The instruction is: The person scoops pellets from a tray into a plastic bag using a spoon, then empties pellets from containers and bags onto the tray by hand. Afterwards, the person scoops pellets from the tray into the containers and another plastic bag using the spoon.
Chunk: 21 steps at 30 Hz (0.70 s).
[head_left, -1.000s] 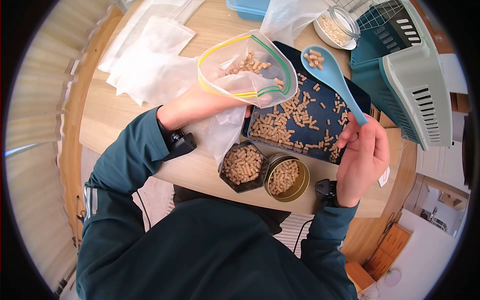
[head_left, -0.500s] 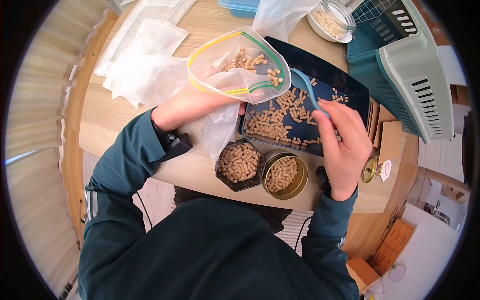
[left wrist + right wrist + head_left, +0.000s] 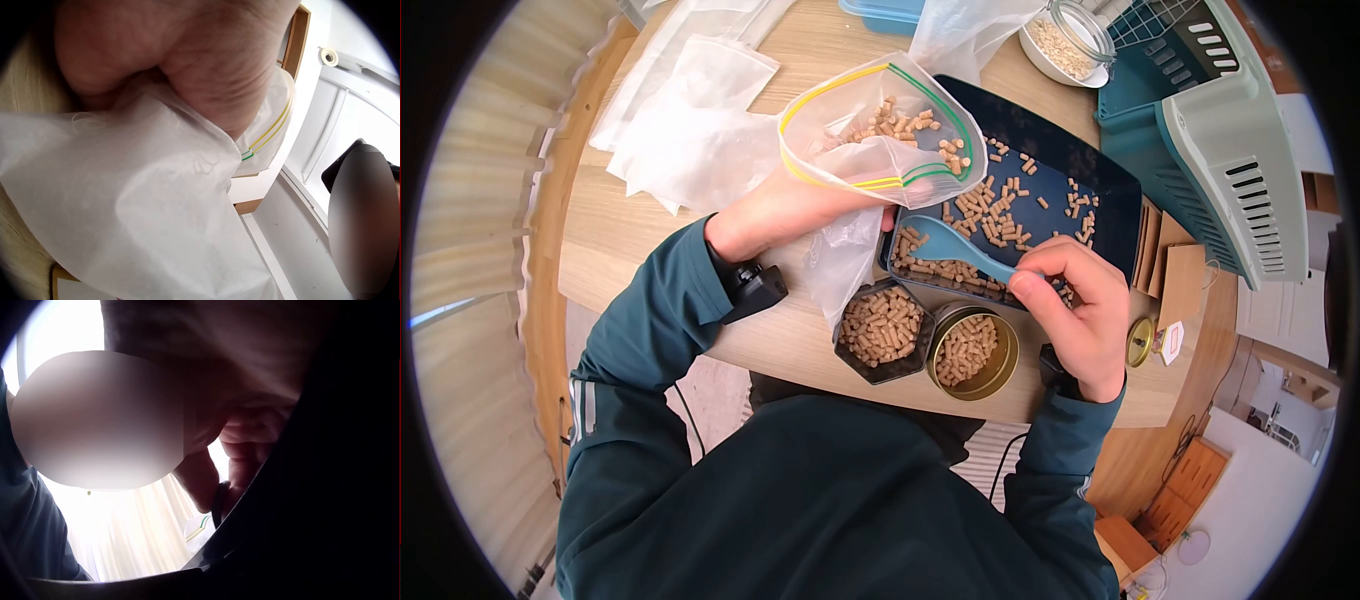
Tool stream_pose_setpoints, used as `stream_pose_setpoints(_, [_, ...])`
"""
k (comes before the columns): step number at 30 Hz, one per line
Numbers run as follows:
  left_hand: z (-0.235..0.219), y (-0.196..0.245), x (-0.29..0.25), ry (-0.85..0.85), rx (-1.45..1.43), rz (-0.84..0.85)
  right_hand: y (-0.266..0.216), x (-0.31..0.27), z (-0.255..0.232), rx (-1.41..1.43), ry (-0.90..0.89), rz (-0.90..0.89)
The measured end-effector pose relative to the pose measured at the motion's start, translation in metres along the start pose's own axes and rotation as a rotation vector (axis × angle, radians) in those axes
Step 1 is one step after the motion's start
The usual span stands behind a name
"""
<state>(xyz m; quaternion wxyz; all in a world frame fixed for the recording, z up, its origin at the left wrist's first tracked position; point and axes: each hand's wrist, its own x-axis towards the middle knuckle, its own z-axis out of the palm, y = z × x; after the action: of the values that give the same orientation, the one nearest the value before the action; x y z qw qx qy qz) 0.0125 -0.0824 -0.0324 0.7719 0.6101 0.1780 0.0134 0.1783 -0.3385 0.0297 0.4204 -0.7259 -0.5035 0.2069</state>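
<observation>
My left hand (image 3: 815, 200) grips a clear zip bag (image 3: 850, 110) with yellow and green seal lines, its mouth spread wide and wood pellets (image 3: 895, 122) inside. In the left wrist view, the palm (image 3: 187, 56) bunches the cloudy plastic (image 3: 156, 200). My right hand (image 3: 1085, 305) pinches the handle of a blue spoon (image 3: 945, 242) between thumb and fingers. The spoon's bowl is down among the pellets at the near left corner of a dark blue tray (image 3: 1090, 160). The right wrist view is mostly dark, showing curled fingers (image 3: 244, 440) at the handle.
Near the table's front edge, a black hexagonal container (image 3: 883, 374) and a gold tin (image 3: 1003, 365) hold pellets. Empty plastic bags (image 3: 690, 130) lie left. At right are a pet carrier (image 3: 1235, 180), folded cardboard (image 3: 1180, 285) and a gold lid (image 3: 1140, 342). A bowl (image 3: 1040, 62) stands behind.
The spoon, raised with pellets a second ago, went behind the bag's mouth, then down into the tray's near left pellets. More pellets show in the bag. My left hand stays nearly still.
</observation>
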Motion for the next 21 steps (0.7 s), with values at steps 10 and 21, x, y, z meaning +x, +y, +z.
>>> stream_pose_setpoints(10, [0.001,0.001,0.001,-0.016,-0.057,0.065,0.010,-0.004,-0.008,0.453,0.279,0.311])
stream_pose_setpoints(21, [0.006,0.001,0.001,0.025,0.011,0.059,0.007,-0.006,0.011,0.271,0.569,-0.182])
